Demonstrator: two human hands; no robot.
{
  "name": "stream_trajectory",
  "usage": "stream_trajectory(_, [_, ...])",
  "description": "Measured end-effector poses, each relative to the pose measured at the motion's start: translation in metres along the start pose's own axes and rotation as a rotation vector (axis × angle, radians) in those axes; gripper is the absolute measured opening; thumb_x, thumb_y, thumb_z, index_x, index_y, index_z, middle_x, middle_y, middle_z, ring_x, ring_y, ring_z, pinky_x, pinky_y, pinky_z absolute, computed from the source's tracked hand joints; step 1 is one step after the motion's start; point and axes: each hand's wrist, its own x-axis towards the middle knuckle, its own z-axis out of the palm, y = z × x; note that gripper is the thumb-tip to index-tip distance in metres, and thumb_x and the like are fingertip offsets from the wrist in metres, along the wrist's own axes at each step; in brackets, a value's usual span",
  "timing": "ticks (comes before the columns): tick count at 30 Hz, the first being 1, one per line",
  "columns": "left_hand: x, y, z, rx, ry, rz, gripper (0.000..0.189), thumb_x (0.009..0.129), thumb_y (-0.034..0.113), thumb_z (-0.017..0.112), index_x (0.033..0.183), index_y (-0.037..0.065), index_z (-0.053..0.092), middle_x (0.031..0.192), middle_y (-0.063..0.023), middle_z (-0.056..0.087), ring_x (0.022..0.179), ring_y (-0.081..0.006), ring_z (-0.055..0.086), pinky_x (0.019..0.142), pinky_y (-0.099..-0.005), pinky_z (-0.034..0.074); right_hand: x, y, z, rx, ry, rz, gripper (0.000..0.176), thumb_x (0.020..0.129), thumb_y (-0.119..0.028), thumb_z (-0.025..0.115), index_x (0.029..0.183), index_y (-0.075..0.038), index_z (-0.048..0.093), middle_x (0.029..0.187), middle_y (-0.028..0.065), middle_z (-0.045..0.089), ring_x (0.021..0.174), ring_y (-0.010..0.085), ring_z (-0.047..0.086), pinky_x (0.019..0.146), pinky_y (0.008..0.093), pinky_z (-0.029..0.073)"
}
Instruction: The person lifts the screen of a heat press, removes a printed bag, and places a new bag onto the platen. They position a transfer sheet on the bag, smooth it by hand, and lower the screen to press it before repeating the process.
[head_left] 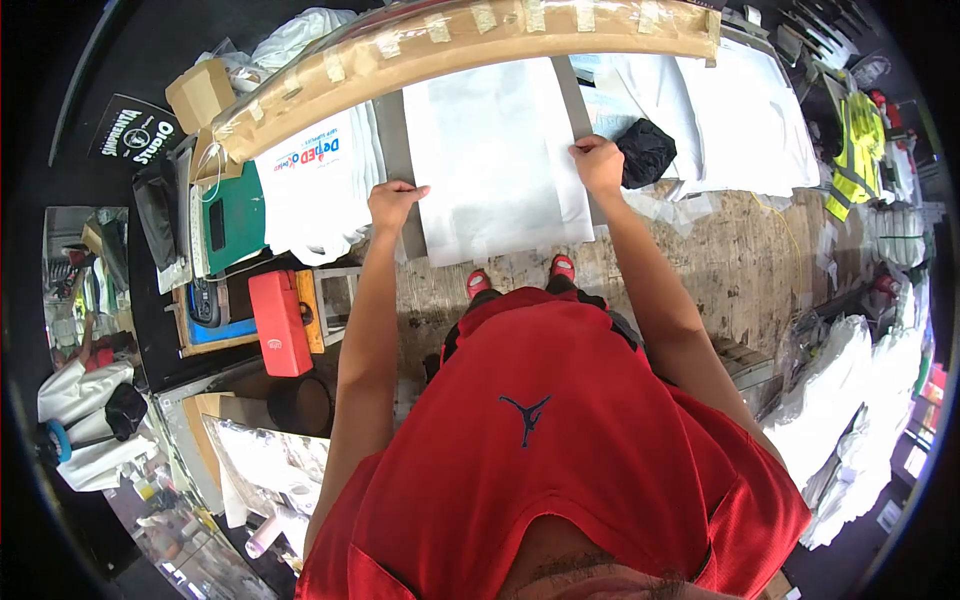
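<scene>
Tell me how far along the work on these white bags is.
Done: a printed pile lies at the left. In hand: the left hand and right hand grip a blank white bag by its edges on the grey board. Left: the plain white pile at the right looks unprinted.

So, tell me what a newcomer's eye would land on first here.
The big red jersey fills the lower middle. Above it, the left hand and right hand rest at the side edges of a white sheet on the worn table. A taped wooden beam arcs across the top.
</scene>
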Motion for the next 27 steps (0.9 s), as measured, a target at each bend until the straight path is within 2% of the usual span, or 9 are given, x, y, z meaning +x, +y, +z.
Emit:
stream_trajectory(10, [-0.004,0.010,0.003,0.040,-0.017,-0.096,0.032,0.069,0.023,0.091,0.077,-0.003,0.074,0.065,0.0005,0.062,0.060,-0.0093,0.050,0.057,-0.0280,0.041,0.000,0.009,0.005,0.066,0.043,-0.046,0.009,0.078,-0.015,0.076,0.085,-0.008,0.076,0.079,0.0150,0.073,0.075,0.0324,0.073,0.072,0.0396,0.057])
stream_trajectory(14, [-0.006,0.012,0.005,0.094,0.040,-0.045,0.034,0.067,0.027,0.092,0.077,-0.002,0.075,0.060,-0.0033,0.064,0.056,-0.0124,0.054,0.058,-0.0296,0.045,0.005,0.012,-0.003,0.105,0.007,-0.126,0.008,0.080,-0.014,0.074,0.084,-0.007,0.074,0.078,0.0160,0.072,0.074,0.0323,0.073,0.070,0.0394,0.057])
stream_trajectory(15, [-0.009,0.019,0.004,0.132,-0.025,-0.139,0.034,0.072,0.023,0.089,0.090,0.000,0.074,0.081,-0.0071,0.070,0.072,-0.0170,0.062,0.066,-0.0309,0.049,0.013,0.013,-0.008,0.141,0.073,-0.123,0.008,0.080,-0.015,0.074,0.083,-0.007,0.074,0.079,0.0171,0.072,0.074,0.0325,0.073,0.069,0.0401,0.057])
stream_trajectory(16, [-0.015,0.024,0.010,0.133,-0.031,-0.135,0.034,0.072,0.023,0.089,0.090,0.000,0.074,0.081,-0.0071,0.070,0.072,-0.0170,0.062,0.066,-0.0309,0.049,0.025,0.020,-0.016,0.139,0.079,-0.119,0.008,0.080,-0.015,0.074,0.083,-0.007,0.074,0.079,0.0171,0.072,0.074,0.0325,0.073,0.069,0.0401,0.057])
stream_trajectory(18, [-0.025,0.028,0.026,0.491,0.245,0.279,0.040,0.075,0.019,0.085,0.108,0.004,0.068,0.108,-0.0123,0.068,0.100,-0.0258,0.063,0.081,-0.0379,0.049,0.069,0.046,-0.032,0.139,0.195,-0.083,0.007,0.080,-0.013,0.072,0.083,-0.007,0.074,0.080,0.0189,0.072,0.074,0.0348,0.072,0.070,0.0414,0.057])
stream_trajectory(22, [-0.083,0.082,0.094,0.330,0.018,0.771,0.062,0.073,0.025,0.087,0.127,0.011,0.061,0.140,-0.0190,0.051,0.128,-0.0408,0.047,0.107,-0.0544,0.037,0.157,0.103,-0.035,-0.122,0.046,-0.125,0.014,0.081,-0.014,0.065,0.084,-0.007,0.076,0.082,0.0226,0.071,0.082,0.0383,0.071,0.079,0.0448,0.057])
stream_trajectory(24, [-0.112,0.119,0.118,0.565,-0.143,0.712,0.081,0.078,0.044,0.083,0.146,0.017,0.049,0.157,-0.0224,0.032,0.141,-0.0469,0.034,0.113,-0.0616,0.029,0.185,0.118,-0.032,-0.202,-0.100,-0.052,0.019,0.082,-0.020,0.067,0.095,-0.009,0.076,0.098,0.0219,0.073,0.095,0.0366,0.070,0.086,0.0430,0.056])
stream_trajectory(26, [-0.122,0.119,0.135,0.631,-0.193,0.618,0.089,0.079,0.050,0.080,0.152,0.019,0.040,0.162,-0.0217,0.024,0.146,-0.0468,0.025,0.115,-0.0643,0.022,0.194,0.115,-0.025,-0.412,-0.243,-0.171,0.040,0.082,-0.022,0.068,0.121,-0.012,0.071,0.127,0.0239,0.065,0.119,0.0369,0.062,0.099,0.0448,0.052])
stream_trajectory(27, [-0.122,0.119,0.141,0.689,-0.232,0.516,0.097,0.080,0.057,0.076,0.158,0.021,0.031,0.166,-0.0211,0.015,0.151,-0.0468,0.016,0.117,-0.0671,0.014,0.190,0.111,-0.022,-0.407,-0.242,-0.162,0.040,0.082,-0.022,0.068,0.121,-0.012,0.071,0.127,0.0239,0.065,0.119,0.0369,0.062,0.099,0.0448,0.052])
